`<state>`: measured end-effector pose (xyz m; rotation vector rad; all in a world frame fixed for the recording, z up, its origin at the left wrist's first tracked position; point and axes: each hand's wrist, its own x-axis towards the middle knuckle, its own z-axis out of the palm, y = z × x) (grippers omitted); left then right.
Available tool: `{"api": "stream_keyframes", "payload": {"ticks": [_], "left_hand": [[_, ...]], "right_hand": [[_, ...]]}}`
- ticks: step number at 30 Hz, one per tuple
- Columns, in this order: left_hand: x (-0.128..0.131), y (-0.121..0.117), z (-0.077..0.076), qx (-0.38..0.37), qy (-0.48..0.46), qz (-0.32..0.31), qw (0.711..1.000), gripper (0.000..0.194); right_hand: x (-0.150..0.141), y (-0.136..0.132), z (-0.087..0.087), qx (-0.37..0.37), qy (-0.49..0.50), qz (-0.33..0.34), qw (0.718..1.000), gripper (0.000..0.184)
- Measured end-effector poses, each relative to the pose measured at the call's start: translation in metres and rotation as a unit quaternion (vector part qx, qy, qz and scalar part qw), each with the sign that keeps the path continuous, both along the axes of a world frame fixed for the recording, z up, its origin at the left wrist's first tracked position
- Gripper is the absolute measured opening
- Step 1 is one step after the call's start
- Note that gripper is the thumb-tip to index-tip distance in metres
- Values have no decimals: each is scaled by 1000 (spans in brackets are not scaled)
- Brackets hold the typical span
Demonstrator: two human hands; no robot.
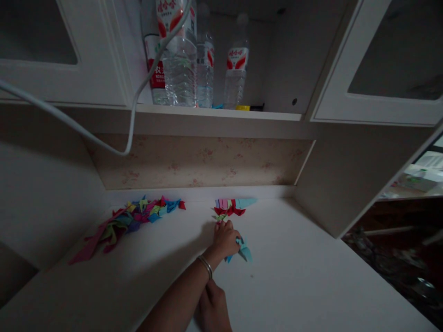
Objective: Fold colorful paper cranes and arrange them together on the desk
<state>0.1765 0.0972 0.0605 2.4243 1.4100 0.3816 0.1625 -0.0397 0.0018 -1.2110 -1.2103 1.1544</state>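
Note:
My left hand, with a silver bangle on its wrist, reaches over the white desktop. Its fingers are curled down on a small folded paper piece, mostly hidden beneath them. By its thumb side lies a light blue folded paper piece, like an origami crane. Just beyond the fingertips is a row of folded papers in pink, red, green and light blue. My right hand is low in the view, behind the left wrist, which hides its fingers. A heap of colourful folded papers lies to the left.
Above hangs a shelf with several plastic water bottles, between white cabinet doors. A white cable droops across the upper left. Side panels bound the desktop, and floral wallpaper covers the back.

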Motion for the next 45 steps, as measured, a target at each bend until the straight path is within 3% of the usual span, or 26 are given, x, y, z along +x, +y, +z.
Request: {"api": "stream_keyframes", "payload": {"ticks": [7, 18, 26, 45], "left_hand": [[1, -2, 3, 11, 4, -10, 1000, 21], [3, -9, 5, 61, 4, -38, 997, 34], [5, -8, -5, 77, -2, -50, 996, 17], [-1, -7, 1, 82, 2, -85, 993, 18]], "right_hand": [[0, 1, -6, 17, -3, 12, 1000, 30], [-1, 3, -7, 13, -15, 17, 1000, 36], [-2, 1, -11, 8, -13, 14, 1000, 33], [-3, 3, -15, 29, -62, 29, 997, 32]]}}
